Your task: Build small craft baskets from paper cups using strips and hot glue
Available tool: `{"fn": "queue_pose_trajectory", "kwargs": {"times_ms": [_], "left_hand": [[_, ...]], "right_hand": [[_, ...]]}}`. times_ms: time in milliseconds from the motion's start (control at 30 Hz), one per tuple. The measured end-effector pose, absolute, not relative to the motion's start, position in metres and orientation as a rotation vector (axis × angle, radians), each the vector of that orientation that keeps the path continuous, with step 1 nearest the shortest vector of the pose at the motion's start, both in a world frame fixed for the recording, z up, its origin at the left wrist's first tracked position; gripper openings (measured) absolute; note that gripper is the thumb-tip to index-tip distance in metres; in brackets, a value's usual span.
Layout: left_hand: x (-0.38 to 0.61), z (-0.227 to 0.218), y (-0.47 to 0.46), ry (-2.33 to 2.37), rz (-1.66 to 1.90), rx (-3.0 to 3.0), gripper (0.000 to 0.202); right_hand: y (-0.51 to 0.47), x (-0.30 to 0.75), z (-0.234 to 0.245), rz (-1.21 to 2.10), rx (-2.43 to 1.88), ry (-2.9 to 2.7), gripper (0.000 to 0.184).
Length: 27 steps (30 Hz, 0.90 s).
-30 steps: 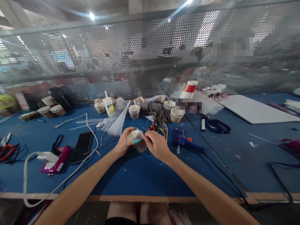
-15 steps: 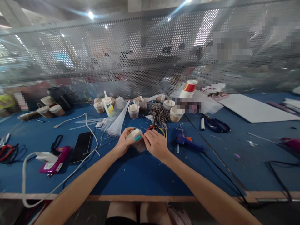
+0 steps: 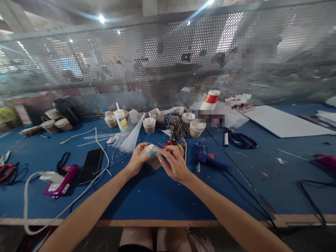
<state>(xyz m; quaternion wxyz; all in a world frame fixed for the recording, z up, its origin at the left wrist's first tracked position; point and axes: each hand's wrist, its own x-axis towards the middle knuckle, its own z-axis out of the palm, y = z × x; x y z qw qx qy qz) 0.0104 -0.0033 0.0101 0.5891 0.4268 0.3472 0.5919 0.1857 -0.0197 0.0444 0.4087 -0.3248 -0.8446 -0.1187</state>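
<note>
My left hand (image 3: pixel 138 160) is wrapped round a small brown paper cup (image 3: pixel 150 156) held just above the blue table (image 3: pixel 147 196), its open mouth tilted toward me. My right hand (image 3: pixel 175 162) presses against the cup's right side with thumb and fingers pinched at its rim and wall; what lies between those fingertips is too small to make out. Both hands meet at the table's middle. Red-handled pliers (image 3: pixel 170 143) lie right behind them.
A blue glue gun (image 3: pixel 207 158) with a black cord lies to the right, scissors (image 3: pixel 240 139) farther right. A phone (image 3: pixel 90 160), a pink tool (image 3: pixel 61 180) and a white cable (image 3: pixel 101 147) lie to the left. Several cups (image 3: pixel 149 124), twine (image 3: pixel 178 126) and a perforated metal screen (image 3: pixel 168 63) stand behind.
My right hand has turned and its fingers have shifted up onto the cup's rim. The cup and both hands have risen slightly; nothing else has moved.
</note>
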Motion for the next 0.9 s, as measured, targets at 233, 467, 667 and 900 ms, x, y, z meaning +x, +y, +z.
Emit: {"fn": "queue_pose_trajectory", "kwargs": {"times_ms": [233, 467, 667, 900], "left_hand": [[0.0105, 0.0131, -0.005, 0.816, 1.375, 0.969, 0.051], [0.0099, 0.0114, -0.0029, 0.839, 1.408, 0.926, 0.052], [0.0101, 0.0119, -0.0036, 0.856, 1.407, 0.939, 0.051], [0.0075, 0.0096, -0.0041, 0.862, 1.407, 0.917, 0.052]], "right_hand": [[-0.0219, 0.1826, 0.0423, -0.479, -0.719, -2.211, 0.038], [-0.0268, 0.1804, 0.043, -0.416, -0.632, -2.239, 0.045], [-0.0224, 0.1827, 0.0389, -0.154, -0.605, -2.213, 0.043], [-0.0235, 0.1809, 0.0367, -0.25, -0.56, -2.224, 0.053]]}}
